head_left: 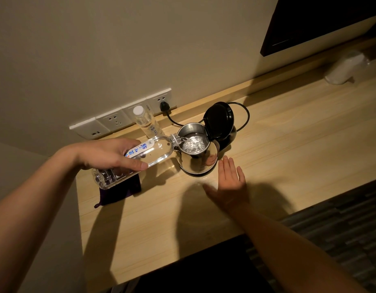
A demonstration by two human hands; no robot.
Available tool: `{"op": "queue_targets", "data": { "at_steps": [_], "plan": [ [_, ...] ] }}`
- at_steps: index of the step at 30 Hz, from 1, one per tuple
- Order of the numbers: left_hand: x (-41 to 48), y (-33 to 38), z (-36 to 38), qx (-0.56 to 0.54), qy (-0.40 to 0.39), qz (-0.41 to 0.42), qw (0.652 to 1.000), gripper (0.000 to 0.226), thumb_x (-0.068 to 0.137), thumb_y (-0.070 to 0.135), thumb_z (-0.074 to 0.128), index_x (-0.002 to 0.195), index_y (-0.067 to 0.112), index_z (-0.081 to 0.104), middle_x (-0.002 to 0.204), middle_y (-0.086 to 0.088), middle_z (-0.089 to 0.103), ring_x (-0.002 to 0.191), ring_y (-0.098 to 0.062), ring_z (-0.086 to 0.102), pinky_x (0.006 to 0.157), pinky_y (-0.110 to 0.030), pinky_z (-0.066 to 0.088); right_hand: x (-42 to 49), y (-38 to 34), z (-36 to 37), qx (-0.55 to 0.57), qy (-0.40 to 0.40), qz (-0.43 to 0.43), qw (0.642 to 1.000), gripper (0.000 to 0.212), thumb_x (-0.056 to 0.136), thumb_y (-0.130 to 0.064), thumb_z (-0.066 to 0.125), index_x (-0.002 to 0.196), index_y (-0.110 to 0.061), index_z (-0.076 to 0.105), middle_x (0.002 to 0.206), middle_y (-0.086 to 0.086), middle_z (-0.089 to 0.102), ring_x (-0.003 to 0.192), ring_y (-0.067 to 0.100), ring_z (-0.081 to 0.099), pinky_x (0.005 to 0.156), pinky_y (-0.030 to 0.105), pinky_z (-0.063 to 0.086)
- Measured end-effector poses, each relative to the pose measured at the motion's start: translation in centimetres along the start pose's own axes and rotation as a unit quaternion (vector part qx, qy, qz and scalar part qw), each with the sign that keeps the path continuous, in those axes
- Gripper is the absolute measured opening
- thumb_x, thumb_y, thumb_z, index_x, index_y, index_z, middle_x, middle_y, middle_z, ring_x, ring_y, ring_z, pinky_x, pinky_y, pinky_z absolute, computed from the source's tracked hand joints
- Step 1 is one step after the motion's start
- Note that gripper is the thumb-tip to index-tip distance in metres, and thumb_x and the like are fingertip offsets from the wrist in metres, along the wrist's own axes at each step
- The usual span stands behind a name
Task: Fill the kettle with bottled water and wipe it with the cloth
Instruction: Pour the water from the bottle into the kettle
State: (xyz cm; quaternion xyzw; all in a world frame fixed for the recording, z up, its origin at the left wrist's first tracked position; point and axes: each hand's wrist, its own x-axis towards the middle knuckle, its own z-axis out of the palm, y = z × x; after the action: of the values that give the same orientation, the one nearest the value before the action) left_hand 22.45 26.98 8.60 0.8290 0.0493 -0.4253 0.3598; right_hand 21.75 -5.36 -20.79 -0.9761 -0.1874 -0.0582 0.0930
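A steel kettle (198,159) stands on the wooden desk (267,149) with its black lid (219,119) swung up. My left hand (111,154) grips a clear water bottle (159,150), tipped almost flat, its mouth over the kettle's rim. Water streams into the kettle. My right hand (229,182) rests flat on the desk just in front of the kettle, fingers apart, holding nothing. A dark purple cloth (119,192) lies on the desk under the bottle's base, partly hidden by it.
A second, capped bottle (145,122) stands against the wall by the socket strip (119,120). The kettle's black cord (244,117) runs to a plug (163,106). A white wrapped object (345,67) lies far right. A dark panel (320,22) hangs above. The desk's front edge drops to dark flooring.
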Motion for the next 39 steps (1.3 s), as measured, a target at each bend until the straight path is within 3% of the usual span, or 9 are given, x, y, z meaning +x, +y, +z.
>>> {"op": "queue_targets", "data": {
  "at_steps": [10, 15, 19, 25, 31, 35, 39],
  "plan": [
    [0.2, 0.1, -0.6, 0.012, 0.004, 0.004, 1.0, 0.069, 0.07, 0.066, 0.077, 0.113, 0.014, 0.061, 0.103, -0.027, 0.066, 0.08, -0.026, 0.061, 0.081, -0.065, 0.052, 0.1, -0.1, -0.1, -0.002, -0.007, 0.006, 1.0, 0.101, 0.094, -0.079, 0.05, 0.153, 0.003, 0.048, 0.163, 0.024, 0.045, 0.152, 0.037, 0.045, 0.119, 0.054, 0.041],
    [0.3, 0.0, -0.8, 0.009, 0.003, 0.009, 1.0, 0.069, 0.068, 0.065, 0.077, 0.112, 0.015, 0.063, 0.101, -0.021, 0.069, 0.078, -0.022, 0.065, 0.074, -0.049, 0.054, 0.1, -0.1, 0.0, 0.002, -0.012, 0.009, 1.0, 0.102, 0.094, -0.08, 0.049, 0.153, 0.002, 0.048, 0.163, 0.023, 0.044, 0.152, 0.037, 0.045, 0.119, 0.053, 0.04],
    [0.5, 0.0, -1.1, 0.019, -0.003, 0.005, 1.0, 0.064, 0.069, 0.063, 0.077, 0.111, 0.017, 0.063, 0.099, -0.016, 0.073, 0.08, -0.023, 0.068, 0.078, -0.053, 0.057, 0.1, -0.1, -0.1, 0.0, -0.02, 0.012, 1.0, 0.102, 0.094, -0.081, 0.048, 0.154, 0.002, 0.047, 0.164, 0.023, 0.043, 0.153, 0.036, 0.044, 0.12, 0.053, 0.039],
    [0.5, 0.1, -1.4, 0.017, -0.006, -0.002, 1.0, 0.053, 0.075, 0.055, 0.077, 0.108, 0.016, 0.063, 0.087, -0.003, 0.07, 0.07, -0.014, 0.064, 0.062, -0.031, 0.051, 0.2, -0.2, -0.3, 0.001, -0.031, 0.014, 0.999, 0.103, 0.094, -0.081, 0.046, 0.155, 0.001, 0.045, 0.165, 0.022, 0.041, 0.154, 0.035, 0.042, 0.12, 0.053, 0.038],
    [0.5, 0.3, -1.7, 0.015, -0.012, 0.006, 1.0, 0.067, 0.069, 0.062, 0.077, 0.107, 0.01, 0.061, 0.085, -0.02, 0.066, 0.068, -0.023, 0.059, 0.061, -0.036, 0.048, 0.2, -0.2, -0.3, 0.009, -0.02, 0.016, 1.0, 0.103, 0.093, -0.082, 0.047, 0.154, 0.002, 0.048, 0.164, 0.022, 0.044, 0.153, 0.035, 0.044, 0.119, 0.053, 0.04],
    [0.6, 0.1, -2.2, 0.027, -0.007, -0.001, 1.0, 0.054, 0.078, 0.056, 0.079, 0.106, 0.014, 0.063, 0.096, -0.022, 0.071, 0.073, -0.021, 0.065, 0.067, -0.037, 0.053, 0.2, -0.2, -0.2, 0.009, -0.021, 0.017, 1.0, 0.103, 0.093, -0.081, 0.048, 0.154, 0.001, 0.047, 0.164, 0.022, 0.044, 0.153, 0.035, 0.044, 0.12, 0.053, 0.04],
    [0.7, 0.4, -2.5, 0.028, -0.008, -0.014, 0.999, 0.048, 0.078, 0.048, 0.079, 0.107, 0.013, 0.064, 0.097, -0.019, 0.072, 0.072, -0.018, 0.067, 0.063, -0.029, 0.055, 0.1, -0.2, -0.2, 0.01, -0.028, 0.017, 0.999, 0.102, 0.094, -0.08, 0.045, 0.156, 0.001, 0.045, 0.165, 0.021, 0.042, 0.154, 0.035, 0.042, 0.121, 0.053, 0.038]
  ]
}}
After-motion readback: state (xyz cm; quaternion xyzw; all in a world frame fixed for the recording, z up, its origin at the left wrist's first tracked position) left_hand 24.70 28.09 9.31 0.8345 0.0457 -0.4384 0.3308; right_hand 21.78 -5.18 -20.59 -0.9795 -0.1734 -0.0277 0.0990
